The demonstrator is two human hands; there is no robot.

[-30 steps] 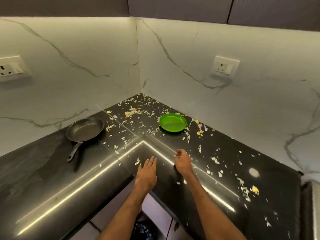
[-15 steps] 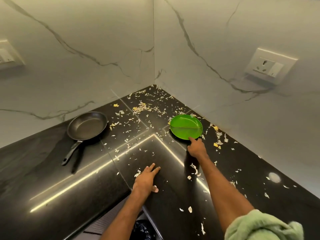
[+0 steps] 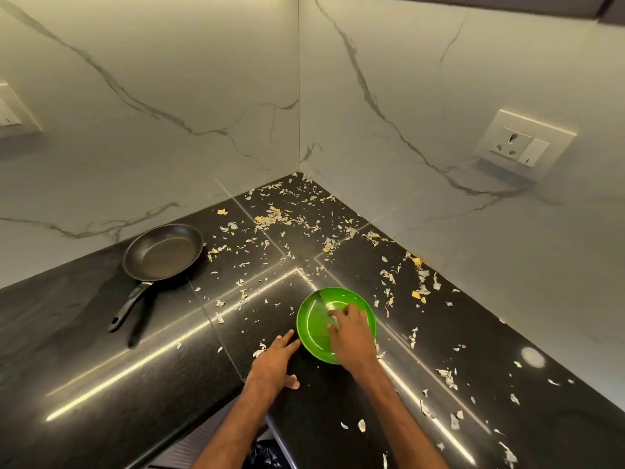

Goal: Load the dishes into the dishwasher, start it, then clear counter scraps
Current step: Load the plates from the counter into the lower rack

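Observation:
A green plate point(image 3: 314, 321) lies on the black counter point(image 3: 101, 384) just in front of the inner corner. My right hand point(image 3: 350, 336) lies on top of it, fingers spread inside the plate and pressing on it. To the left of the plate, my left hand point(image 3: 275, 362) rests flat on the counter with its fingers apart, fingertips almost at the plate's rim, holding nothing. Pale and yellow food scraps point(image 3: 274, 216) are scattered over the corner and along the right run of the counter.
A black frying pan point(image 3: 162, 253) sits at the back left, handle pointing toward me. Wall sockets are at the right point(image 3: 521, 145) and far left point(image 3: 10, 113). Marble walls close the corner. Something dark point(image 3: 265, 455) shows below the counter edge.
My right hand reached the green plate near the right wall and slid it toward me across the counter. The left hand stayed flat on the counter.

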